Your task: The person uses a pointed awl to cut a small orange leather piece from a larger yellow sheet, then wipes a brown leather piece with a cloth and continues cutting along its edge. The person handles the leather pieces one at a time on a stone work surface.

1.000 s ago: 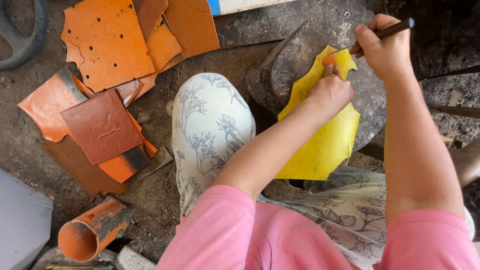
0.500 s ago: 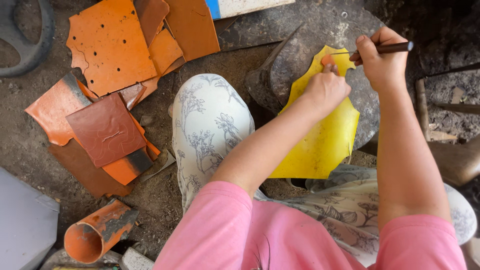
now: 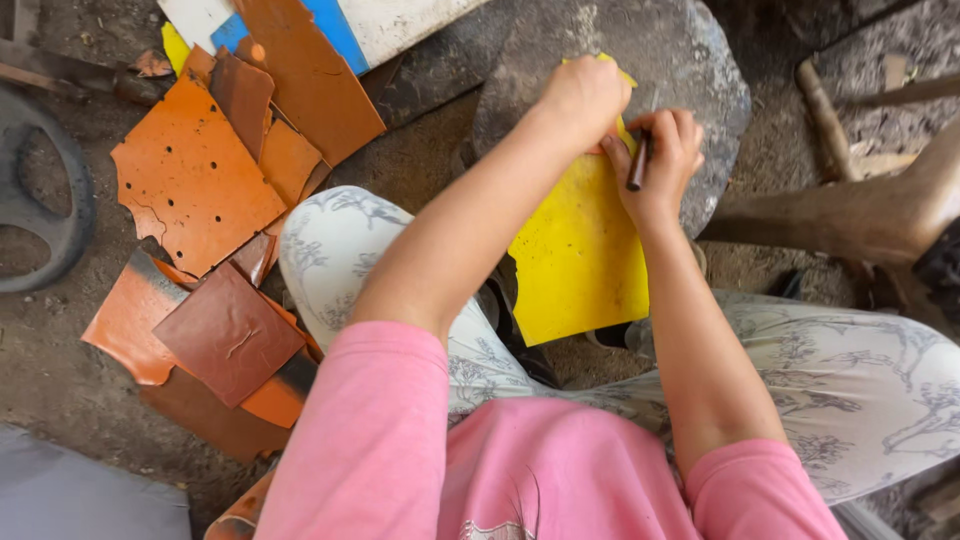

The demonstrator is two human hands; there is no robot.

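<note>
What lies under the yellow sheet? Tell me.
The yellow sheet has its upper end on a grey stone; its lower part hangs above the ground. The left hand and right hand hide its top edge.

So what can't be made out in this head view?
- Top edge of the yellow sheet: covered by the left hand and right hand.
- Tip of the dark tool: hidden inside the right hand.
- What the left hand pinches: under the fist.
- Grey wheel: cut off by the left edge.
</note>
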